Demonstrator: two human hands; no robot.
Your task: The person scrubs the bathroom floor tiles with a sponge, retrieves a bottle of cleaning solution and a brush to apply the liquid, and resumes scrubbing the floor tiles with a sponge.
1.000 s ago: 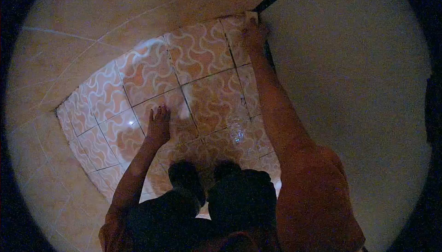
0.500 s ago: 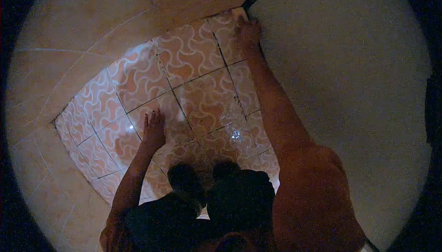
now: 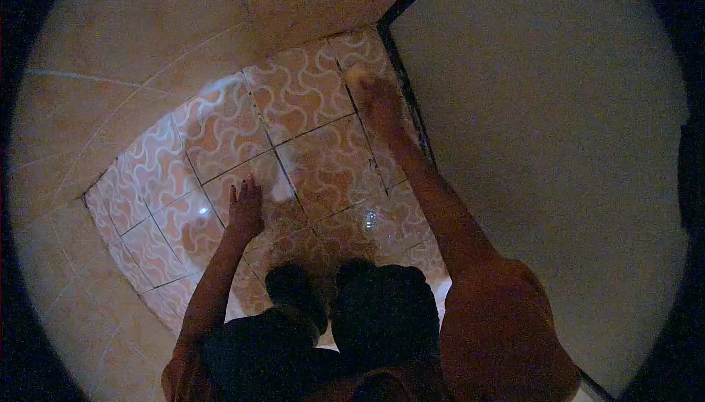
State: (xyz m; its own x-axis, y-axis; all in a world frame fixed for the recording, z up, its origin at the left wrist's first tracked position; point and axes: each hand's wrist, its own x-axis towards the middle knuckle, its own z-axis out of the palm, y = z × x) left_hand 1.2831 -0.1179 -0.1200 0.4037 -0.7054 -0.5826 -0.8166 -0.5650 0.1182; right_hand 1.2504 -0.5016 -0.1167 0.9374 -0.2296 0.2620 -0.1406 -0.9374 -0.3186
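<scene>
My right hand (image 3: 382, 104) is stretched far forward and down to the patterned tile floor (image 3: 308, 119), close to the dark edge strip on the right. Its fingers are curled round a small pale patch, too dim and blurred to name. My left hand (image 3: 247, 209) is nearer to me, over the middle left of the tiles, with its fingers apart and nothing in it. Whether the left fingertips touch the floor I cannot tell. A wet, bubbly shine (image 3: 371, 218) lies on the tiles between my arms.
Plain tan tiled walls (image 3: 132, 49) rise on the left and at the back. A pale flat panel (image 3: 558, 130) with a dark edge strip (image 3: 411, 90) borders the floor on the right. My dark-clothed knees (image 3: 385, 306) are bent at the bottom of the view.
My right hand has drawn back from the far corner toward me and slightly left, baring the dark edge strip. My left hand has hardly moved.
</scene>
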